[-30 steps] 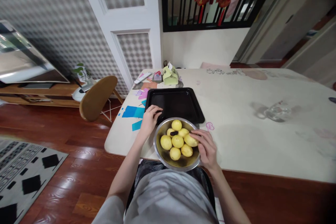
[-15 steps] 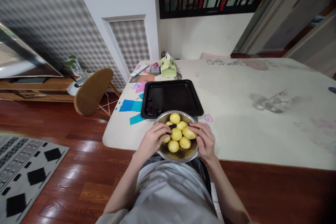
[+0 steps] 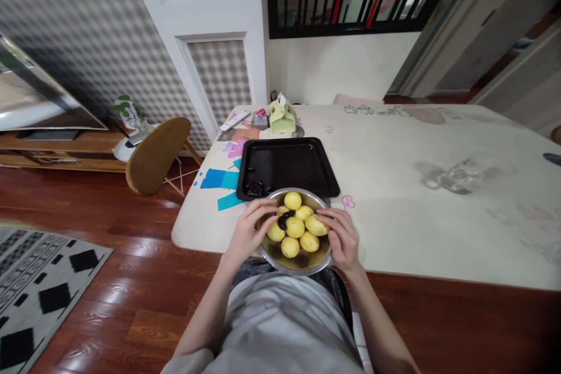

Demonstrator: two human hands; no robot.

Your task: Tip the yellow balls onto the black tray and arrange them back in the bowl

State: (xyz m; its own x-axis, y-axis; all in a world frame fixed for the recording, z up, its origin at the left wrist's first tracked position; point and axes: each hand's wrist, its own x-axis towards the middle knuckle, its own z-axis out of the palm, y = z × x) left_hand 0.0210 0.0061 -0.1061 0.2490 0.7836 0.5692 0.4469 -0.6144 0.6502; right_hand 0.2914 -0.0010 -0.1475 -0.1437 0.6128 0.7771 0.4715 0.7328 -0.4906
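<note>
A metal bowl (image 3: 302,264) stands at the table's near edge, right in front of me. Several yellow round fruits (image 3: 295,226) fill it, with small dark pieces (image 3: 283,221) lying among them on the left. My left hand (image 3: 246,231) curls over the bowl's left rim, fingertips close to the dark pieces. My right hand (image 3: 342,238) holds the right rim, its fingers resting on the rightmost fruit. Just behind the bowl lies a black baking tray (image 3: 289,165) with a few dark pieces (image 3: 255,187) in its near left corner.
The pale table (image 3: 416,228) carries a clear glass jug (image 3: 460,178) at the right, a green paper box (image 3: 281,118) and a remote (image 3: 231,121) at the back, blue paper scraps (image 3: 217,178) at the left. A wooden chair (image 3: 153,155) stands left of the table.
My left hand came back from the tray to the bowl's left rim. More dark pieces now lie in the tray's near corner. The view shifted slightly.
</note>
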